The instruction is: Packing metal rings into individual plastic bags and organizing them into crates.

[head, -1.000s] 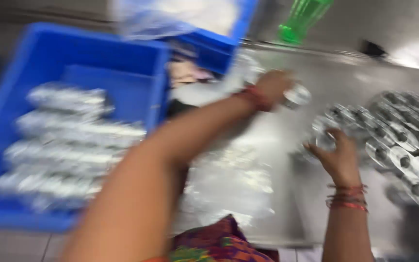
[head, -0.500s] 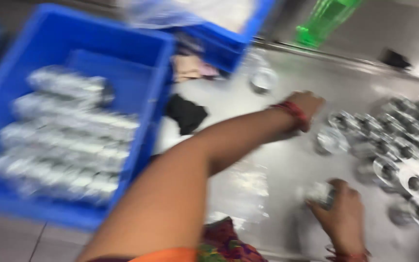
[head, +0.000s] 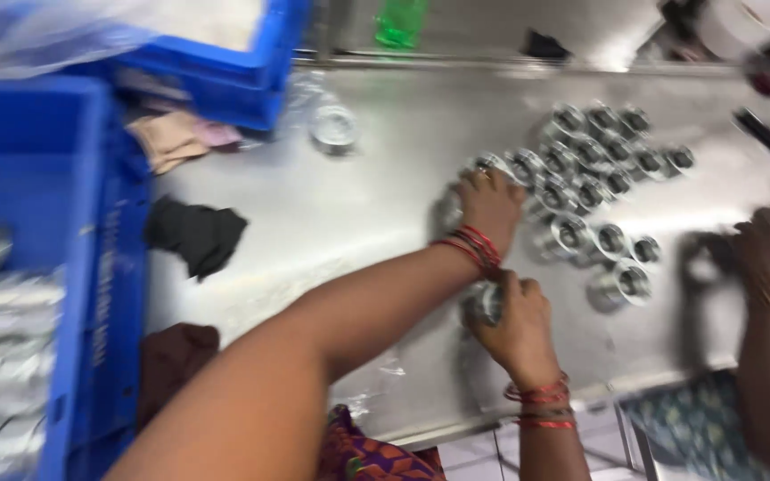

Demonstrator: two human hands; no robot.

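My left hand (head: 489, 203) reaches across the steel table (head: 349, 223). It lies at the left edge of a cluster of shiny metal fittings (head: 599, 169), fingers curled over one fitting (head: 492, 164). Just below it, near the table's front edge, my right hand (head: 519, 328) grips another metal fitting (head: 487, 304). Both wrists wear red bangles. Several fittings stand loose to the right of my hands (head: 621, 283).
A blue crate (head: 91, 267) at left holds rows of wrapped silver parts (head: 2, 356); a second blue crate (head: 225, 71) sits behind it. A black cloth (head: 193, 233), a lone ring (head: 334, 127) and a green bottle (head: 400, 22) lie on the table. Another person's hand (head: 764, 254) works at right.
My left hand has swung from the table's back down onto the cluster of fittings. My right hand drew back toward the front edge with a fitting. The view shifted right.
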